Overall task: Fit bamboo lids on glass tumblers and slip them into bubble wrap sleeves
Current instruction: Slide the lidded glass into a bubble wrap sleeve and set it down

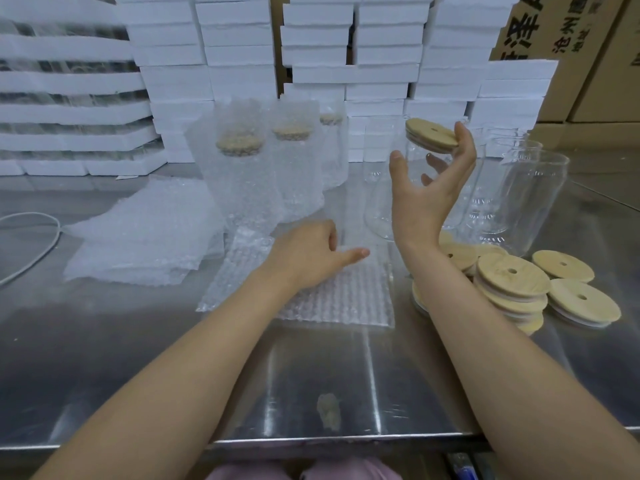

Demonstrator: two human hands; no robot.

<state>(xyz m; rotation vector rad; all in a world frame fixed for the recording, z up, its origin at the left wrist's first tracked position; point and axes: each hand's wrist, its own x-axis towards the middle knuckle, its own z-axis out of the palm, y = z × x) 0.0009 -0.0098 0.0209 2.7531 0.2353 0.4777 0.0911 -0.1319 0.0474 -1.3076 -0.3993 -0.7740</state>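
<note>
My right hand [429, 192] grips a clear glass tumbler [384, 216] near its top, raised and tilted above the table. A round bamboo lid [431, 135] with a small hole sits on the tumbler's mouth, my fingers curled round its rim. My left hand [308, 252] rests on a flat bubble wrap sleeve [311, 289] lying on the steel table, and pinches its far edge with thumb and curled fingers. Behind it stand three sleeved tumblers [242, 181] with lids showing through the wrap.
Loose bamboo lids [512, 282] lie stacked at the right, beside several bare tumblers [530, 199]. A pile of flat sleeves [145, 244] lies at the left, with a white cable [31, 258] further left. White foam boxes [242, 46] and cardboard cartons [588, 46] line the back.
</note>
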